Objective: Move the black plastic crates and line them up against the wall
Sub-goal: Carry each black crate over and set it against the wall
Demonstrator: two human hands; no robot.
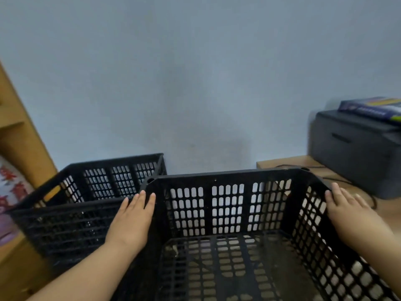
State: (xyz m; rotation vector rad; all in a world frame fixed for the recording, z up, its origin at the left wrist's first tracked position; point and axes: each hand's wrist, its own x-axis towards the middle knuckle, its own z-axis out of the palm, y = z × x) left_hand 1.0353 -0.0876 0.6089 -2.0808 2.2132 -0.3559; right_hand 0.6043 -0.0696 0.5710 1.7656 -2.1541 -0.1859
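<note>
Head view: the near crate [227,175] fills the lower middle, open top up and nothing in it, its long far side facing the wall [195,83] but not yet against it, as far as the angle shows. The left hand [132,218] lies flat on the outside of its left wall, fingers straight and close together, tips at the rim. The right hand [345,207] does the same on the right wall, fingers straight and slightly fanned. Neither hand hooks into a slot, so the crate is held by inward pressure alone; whether it rests on the floor or is lifted cannot be told. The second crate [65,224] sits to the left and closer to the wall, its right end just beside the near crate's far left corner. Contact with the wall there is hidden. To finish this step well, I would push evenly with both palms so the crate goes forward square, not skewed. I would also watch the left corner so it slides in beside the second crate rather than catching its rim, and stop when the far side meets the wall in line with its neighbour. On the right a desk [282,162] carrying a printer [358,153] stands close, so the right hand has little room; a wooden shelf [13,118] borders the left.
</note>
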